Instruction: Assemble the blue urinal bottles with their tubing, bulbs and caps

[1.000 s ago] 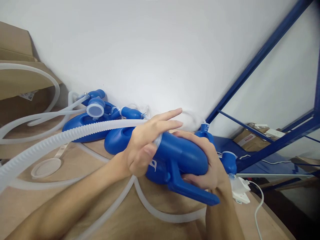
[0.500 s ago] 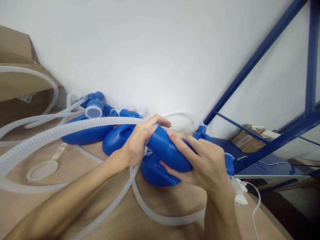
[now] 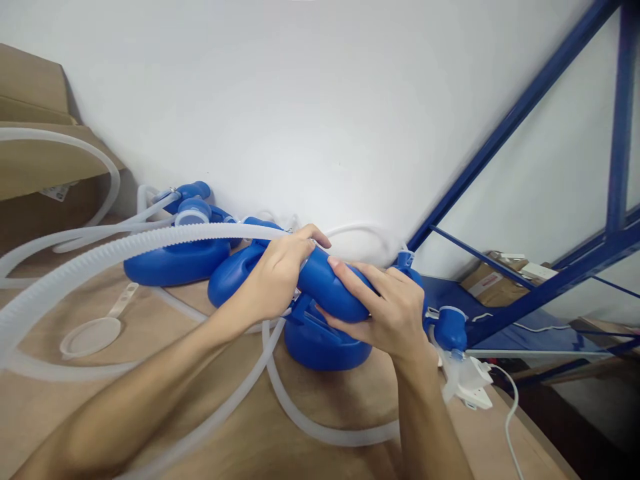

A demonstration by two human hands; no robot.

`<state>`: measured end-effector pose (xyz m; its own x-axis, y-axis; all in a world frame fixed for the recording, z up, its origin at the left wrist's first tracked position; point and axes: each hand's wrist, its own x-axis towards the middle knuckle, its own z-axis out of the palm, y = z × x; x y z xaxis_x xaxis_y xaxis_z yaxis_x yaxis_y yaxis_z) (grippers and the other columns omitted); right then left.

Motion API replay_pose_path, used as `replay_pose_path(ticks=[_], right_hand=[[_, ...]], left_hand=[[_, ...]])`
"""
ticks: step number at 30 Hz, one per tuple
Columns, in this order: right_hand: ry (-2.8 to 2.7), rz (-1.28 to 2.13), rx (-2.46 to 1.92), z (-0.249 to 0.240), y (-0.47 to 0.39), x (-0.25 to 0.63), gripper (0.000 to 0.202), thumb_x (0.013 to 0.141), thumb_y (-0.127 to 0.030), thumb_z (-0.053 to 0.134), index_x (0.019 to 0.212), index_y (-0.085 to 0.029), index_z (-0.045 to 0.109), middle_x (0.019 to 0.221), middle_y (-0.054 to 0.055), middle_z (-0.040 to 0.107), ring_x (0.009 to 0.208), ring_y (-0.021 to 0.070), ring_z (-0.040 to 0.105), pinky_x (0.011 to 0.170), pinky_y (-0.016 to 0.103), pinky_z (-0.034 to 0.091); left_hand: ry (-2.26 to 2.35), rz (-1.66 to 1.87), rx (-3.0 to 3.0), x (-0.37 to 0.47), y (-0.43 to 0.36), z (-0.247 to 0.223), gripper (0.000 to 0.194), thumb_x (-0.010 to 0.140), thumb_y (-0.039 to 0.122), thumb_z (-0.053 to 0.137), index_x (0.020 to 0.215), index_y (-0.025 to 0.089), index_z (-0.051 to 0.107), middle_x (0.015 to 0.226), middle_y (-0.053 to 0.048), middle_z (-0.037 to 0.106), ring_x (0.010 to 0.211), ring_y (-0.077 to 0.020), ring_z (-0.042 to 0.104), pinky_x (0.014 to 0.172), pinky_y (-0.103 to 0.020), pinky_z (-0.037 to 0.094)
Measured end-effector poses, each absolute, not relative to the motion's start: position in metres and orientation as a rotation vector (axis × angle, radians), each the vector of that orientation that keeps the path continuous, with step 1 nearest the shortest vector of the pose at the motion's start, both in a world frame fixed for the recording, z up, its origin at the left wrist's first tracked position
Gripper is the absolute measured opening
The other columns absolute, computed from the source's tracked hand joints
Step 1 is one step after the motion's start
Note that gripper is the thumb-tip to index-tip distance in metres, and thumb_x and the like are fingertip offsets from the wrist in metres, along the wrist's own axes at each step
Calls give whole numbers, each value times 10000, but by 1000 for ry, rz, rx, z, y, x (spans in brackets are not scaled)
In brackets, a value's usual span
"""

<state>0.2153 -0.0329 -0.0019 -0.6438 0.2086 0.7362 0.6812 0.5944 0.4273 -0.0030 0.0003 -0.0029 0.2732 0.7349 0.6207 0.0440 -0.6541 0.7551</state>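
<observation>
My left hand (image 3: pixel 277 270) is closed around the end of a white ribbed hose (image 3: pixel 200 232), where it meets a blue curved plastic neck (image 3: pixel 336 285). The joint itself is mostly covered by my fingers. From the right, my right hand (image 3: pixel 389 300) grips that neck, thumb below and fingers on top. Directly beneath stands a blue plastic bottle (image 3: pixel 325 350) with a handle; whether the neck is joined to it I cannot tell. Behind my left wrist lies another blue bottle (image 3: pixel 227 281).
A blue bottle with a capped spout (image 3: pixel 175 263) and a loose white strap cap (image 3: pixel 93 337) lie left on the wooden table (image 3: pixel 350 400). Hoses loop across it. A cardboard box (image 3: pixel 35 157) is far left. Right are a blue spout (image 3: pixel 450 328), power strip (image 3: pixel 477 387) and blue metal rack (image 3: pixel 505 133).
Both hands and the blue neck have shifted slightly up, the right hand also leftward. More of the bottle beneath and the blue spout at right now shows. The grips look unchanged.
</observation>
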Motion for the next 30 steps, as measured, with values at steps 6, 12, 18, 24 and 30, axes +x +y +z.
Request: replay_pose_path(ticks=[6,12,18,24,30], right_hand=[[-2216,-1036,-677,1,-32,226,541,908,-452,794,1430,-379,671,1116,60,789,886,219,729,760,340,519],[-2227,-824,-695,7,-24,241,623,883,-464,832,1458,-331,631,1229,92,780,908,239,770,711,333,578],[-1995,-400,-815,-1,-4,255,753,831,-473,861,1498,-255,588,1359,124,742,1187,328,746,977,456,629],[-2145,-15,-830,1,-4,260,709,859,-615,776,1436,-229,629,1377,139,737,1235,339,729,1041,478,604],[-2241,243,-715,-7,6,251,653,956,-758,528,1334,-250,688,1249,74,787,1107,288,779,949,361,631]], left_hand=[[732,1397,1773,-1,11,-13,394,1013,413,421,933,191,736,832,-53,709,744,-232,654,625,-333,557],[622,1101,1547,-2,-1,2,520,1025,632,506,1360,254,630,844,-26,696,649,-190,684,535,-271,584],[588,1236,2006,-15,-5,12,601,1023,545,605,1569,318,498,1563,-133,512,1217,-281,689,836,-332,665],[384,1343,2727,-19,-5,11,293,1035,334,643,1307,260,723,1686,-144,393,1615,-380,273,1303,-592,315],[209,1274,2512,-10,-4,12,130,1069,254,548,1033,196,659,1085,-92,758,1102,-236,713,953,-361,574]])
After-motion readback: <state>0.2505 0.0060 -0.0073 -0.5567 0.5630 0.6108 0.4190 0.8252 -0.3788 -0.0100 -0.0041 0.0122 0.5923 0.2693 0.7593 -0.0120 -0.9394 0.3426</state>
